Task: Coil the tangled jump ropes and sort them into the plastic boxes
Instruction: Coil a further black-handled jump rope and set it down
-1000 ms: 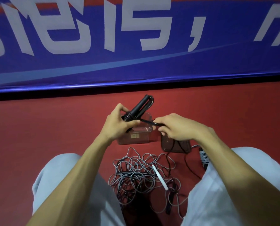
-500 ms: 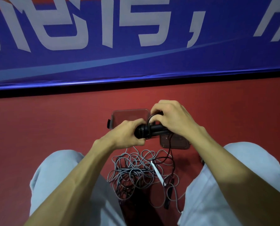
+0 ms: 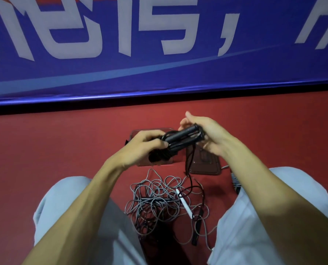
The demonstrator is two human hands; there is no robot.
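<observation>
Tangled rope pile (image 3: pixel 159 203): grey and black cords heaped on red floor between the knees. Clear plastic box (image 3: pixel 140 131): contents hidden behind hands. Lid (image 3: pixel 205 165): flat beside it. Black jump rope handles (image 3: pixel 182 140): bundled, long axis rising rightward, clasped by left hand (image 3: pixel 142 148); right hand (image 3: pixel 207 132) loosely open against their far end.

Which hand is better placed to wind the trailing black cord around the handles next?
The right hand, probably. The left hand is clamped around the black handles, while the right is open at their far end, where the black cord hangs down.
</observation>
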